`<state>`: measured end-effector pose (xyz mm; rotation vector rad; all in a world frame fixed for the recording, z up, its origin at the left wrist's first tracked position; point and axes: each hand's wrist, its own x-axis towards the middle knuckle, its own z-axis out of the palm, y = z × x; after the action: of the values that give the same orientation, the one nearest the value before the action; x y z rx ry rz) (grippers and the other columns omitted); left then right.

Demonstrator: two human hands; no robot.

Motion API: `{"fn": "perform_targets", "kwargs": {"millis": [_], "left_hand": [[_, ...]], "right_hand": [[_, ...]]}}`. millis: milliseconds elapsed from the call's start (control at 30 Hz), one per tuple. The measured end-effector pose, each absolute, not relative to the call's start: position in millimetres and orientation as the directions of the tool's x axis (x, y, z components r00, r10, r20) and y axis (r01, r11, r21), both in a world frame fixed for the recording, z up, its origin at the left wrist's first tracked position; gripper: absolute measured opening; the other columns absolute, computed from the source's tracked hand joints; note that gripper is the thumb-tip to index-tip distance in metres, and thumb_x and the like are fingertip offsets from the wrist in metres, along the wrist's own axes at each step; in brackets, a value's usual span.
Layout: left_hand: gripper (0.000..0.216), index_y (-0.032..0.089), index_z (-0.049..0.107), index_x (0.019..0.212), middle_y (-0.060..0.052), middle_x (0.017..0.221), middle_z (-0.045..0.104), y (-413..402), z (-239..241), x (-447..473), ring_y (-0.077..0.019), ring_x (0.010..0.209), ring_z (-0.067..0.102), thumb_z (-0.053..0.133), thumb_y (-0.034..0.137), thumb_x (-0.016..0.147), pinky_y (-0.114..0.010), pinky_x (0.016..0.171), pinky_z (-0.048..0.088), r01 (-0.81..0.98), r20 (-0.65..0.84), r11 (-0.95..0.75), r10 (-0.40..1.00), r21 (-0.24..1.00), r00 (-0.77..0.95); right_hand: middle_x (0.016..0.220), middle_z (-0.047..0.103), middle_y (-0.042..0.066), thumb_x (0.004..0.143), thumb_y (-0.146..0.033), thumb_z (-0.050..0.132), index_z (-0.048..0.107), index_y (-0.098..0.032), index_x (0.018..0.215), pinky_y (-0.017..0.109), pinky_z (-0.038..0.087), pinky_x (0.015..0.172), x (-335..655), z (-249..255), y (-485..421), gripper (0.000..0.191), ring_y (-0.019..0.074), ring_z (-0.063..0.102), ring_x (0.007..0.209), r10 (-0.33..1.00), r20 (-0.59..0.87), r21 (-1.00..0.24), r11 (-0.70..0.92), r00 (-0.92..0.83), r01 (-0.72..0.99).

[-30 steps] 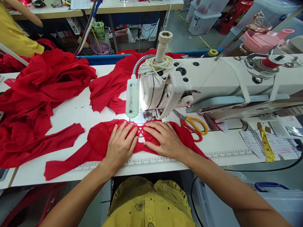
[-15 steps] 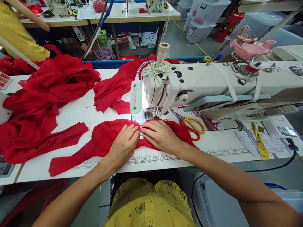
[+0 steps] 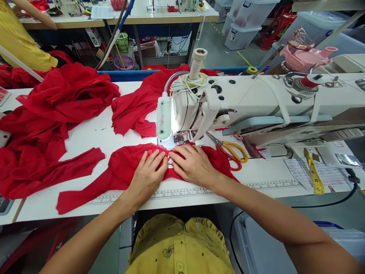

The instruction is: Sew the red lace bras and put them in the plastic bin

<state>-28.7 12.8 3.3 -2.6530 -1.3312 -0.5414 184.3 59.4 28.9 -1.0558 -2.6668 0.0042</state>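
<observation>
Both hands have closed in since 1 s ago; fingertips now nearly meet w/ the lace gap between them pinched shut. Left hand point(image 3: 148, 175) & right hand point(image 3: 194, 165) press flat, palms down, on a red lace garment point(image 3: 125, 167) lying on the white table point(image 3: 94, 139), just below the sewing machine point(image 3: 199, 106) needle at 12 o'clock. Yellow-handled scissors point(image 3: 232, 152) lie at 3 o'clock; loose red fabric point(image 3: 54, 114) piled at 10 o'clock.

Red lace garment point(image 3: 125, 167) flat under needle
</observation>
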Motion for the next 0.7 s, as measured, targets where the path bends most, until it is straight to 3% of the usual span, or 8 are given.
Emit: {"fn": "perform_targets", "kwargs": {"millis": [233, 500, 700], "left_hand": [[0.034, 0.012, 0.064, 0.126, -0.016, 0.133, 0.067, 16.2, 5.2, -29.1, -0.0338, 0.129, 0.058, 0.048, 0.010, 0.096, -0.057, 0.111, 0.045, 0.801, 0.368, -0.595, 0.759, 0.060, 0.537], [0.044, 0.015, 0.059, 0.137, -0.014, 0.138, 0.064, -9.1, 10.5, -25.7, -0.0324, 0.132, 0.056, 0.049, 0.008, 0.094, -0.055, 0.114, 0.043, 0.787, 0.309, -0.605, 0.775, 0.116, 0.551], [0.032, 0.016, 0.065, 0.128, -0.012, 0.133, 0.067, -8.6, 15.6, -19.1, -0.0321, 0.127, 0.058, 0.052, 0.026, 0.101, -0.055, 0.113, 0.042, 0.814, 0.320, -0.566, 0.801, 0.128, 0.506]], "right_hand": [[0.130, 0.065, 0.011, 0.102, -0.030, 0.049, 0.064, -0.019, 0.130, 0.043, 0.047, 0.099, 196.9, 30.5, 57.5, 0.033, 0.0256, 0.058, 0.119, 0.648, 0.262, -0.306, 0.758, -0.715, 0.575], [0.132, 0.065, 0.012, 0.099, -0.031, 0.056, 0.063, -0.021, 0.134, 0.049, 0.047, 0.106, 211.8, 32.6, 27.8, 0.037, 0.0274, 0.056, 0.125, 0.640, 0.226, -0.360, 0.756, -0.735, 0.547], [0.130, 0.067, 0.011, 0.101, -0.032, 0.053, 0.066, -0.019, 0.127, 0.046, 0.049, 0.105, 213.5, 34.6, 24.8, 0.032, 0.0261, 0.059, 0.122, 0.666, 0.240, -0.378, 0.735, -0.707, 0.564]]}}
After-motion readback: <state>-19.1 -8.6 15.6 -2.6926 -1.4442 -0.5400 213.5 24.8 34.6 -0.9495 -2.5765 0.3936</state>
